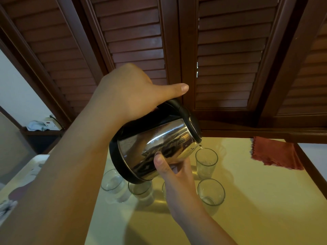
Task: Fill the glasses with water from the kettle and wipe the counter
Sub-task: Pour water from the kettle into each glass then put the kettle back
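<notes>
A steel kettle with black lid and base is tilted to the right over the yellow counter. My left hand grips its black handle from above. My right hand supports the kettle's underside near the spout. A thin stream of water falls from the spout into the far glass. Several more glasses stand closer: one at the right, one under the kettle, one at the left, and one mostly hidden behind my right hand.
A red cloth lies at the counter's back right corner. Dark wooden louvred shutters rise behind the counter. A white patterned surface adjoins the counter on the left. A shelf with small items is far left.
</notes>
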The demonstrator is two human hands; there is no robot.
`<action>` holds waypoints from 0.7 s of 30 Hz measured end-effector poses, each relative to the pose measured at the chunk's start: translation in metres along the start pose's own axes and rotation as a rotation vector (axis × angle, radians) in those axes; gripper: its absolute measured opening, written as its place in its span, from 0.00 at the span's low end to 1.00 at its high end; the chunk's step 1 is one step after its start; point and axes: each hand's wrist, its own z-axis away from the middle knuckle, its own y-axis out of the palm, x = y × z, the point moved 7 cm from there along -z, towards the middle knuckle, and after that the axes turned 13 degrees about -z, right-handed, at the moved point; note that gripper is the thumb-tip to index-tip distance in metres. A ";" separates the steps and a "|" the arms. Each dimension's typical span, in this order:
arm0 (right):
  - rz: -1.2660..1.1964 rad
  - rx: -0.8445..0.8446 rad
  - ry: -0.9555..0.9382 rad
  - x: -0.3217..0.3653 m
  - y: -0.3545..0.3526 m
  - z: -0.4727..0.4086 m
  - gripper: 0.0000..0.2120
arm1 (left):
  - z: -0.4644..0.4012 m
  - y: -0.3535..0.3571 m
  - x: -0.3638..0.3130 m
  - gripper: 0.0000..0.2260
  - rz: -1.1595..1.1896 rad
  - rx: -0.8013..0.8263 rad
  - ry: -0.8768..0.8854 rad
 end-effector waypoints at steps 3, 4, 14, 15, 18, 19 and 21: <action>-0.013 0.002 -0.001 -0.001 0.001 0.001 0.51 | 0.001 0.000 0.000 0.40 -0.017 0.001 0.007; -0.017 0.002 -0.002 -0.001 0.002 0.000 0.51 | 0.001 0.000 0.000 0.40 -0.017 0.001 0.010; 0.019 -0.032 -0.037 -0.005 -0.001 0.001 0.56 | 0.001 0.000 0.003 0.42 -0.024 -0.008 0.014; 0.016 -0.033 -0.039 -0.004 0.000 0.002 0.56 | 0.001 0.001 0.004 0.42 -0.020 -0.012 0.014; 0.018 -0.039 -0.035 -0.007 0.000 0.002 0.56 | 0.001 0.001 0.006 0.43 -0.037 -0.019 0.009; 0.015 -0.037 -0.029 -0.007 0.001 0.002 0.56 | 0.001 0.000 0.006 0.43 -0.036 -0.021 0.012; 0.022 -0.045 -0.029 -0.007 0.001 0.003 0.55 | 0.001 0.000 0.006 0.43 -0.043 -0.027 0.017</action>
